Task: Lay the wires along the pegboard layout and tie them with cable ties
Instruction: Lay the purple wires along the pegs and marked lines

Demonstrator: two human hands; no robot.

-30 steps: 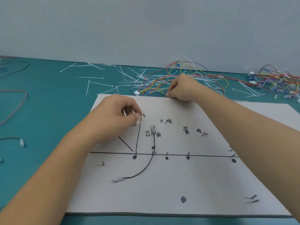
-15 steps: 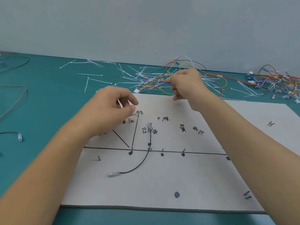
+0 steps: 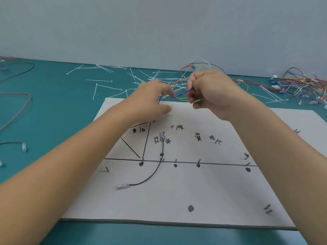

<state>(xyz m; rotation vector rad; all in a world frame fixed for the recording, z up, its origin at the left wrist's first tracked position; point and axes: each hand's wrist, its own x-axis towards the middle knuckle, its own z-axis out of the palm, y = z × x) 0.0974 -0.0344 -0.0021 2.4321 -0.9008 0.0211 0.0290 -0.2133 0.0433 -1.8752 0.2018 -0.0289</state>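
A white pegboard with drawn black lines, dots, handwritten labels and short metal pegs lies on the teal table. One black wire with grey end connectors curves across it from a peg near the labels down to the lower left. Both hands are raised over the board's far edge. My right hand pinches a blue wire pulled from a heap of coloured wires. My left hand has curled fingers at the same blue wire's other end, blurred by motion.
Loose white cable ties lie scattered over the table behind the board. A second heap of coloured wires sits at the far right. Grey, red and black wires lie on the left. A plain wall stands behind.
Both hands have lifted off the board toward the wire heap. The right hand has pulled a blue wire up, and the left hand has come over to meet it.
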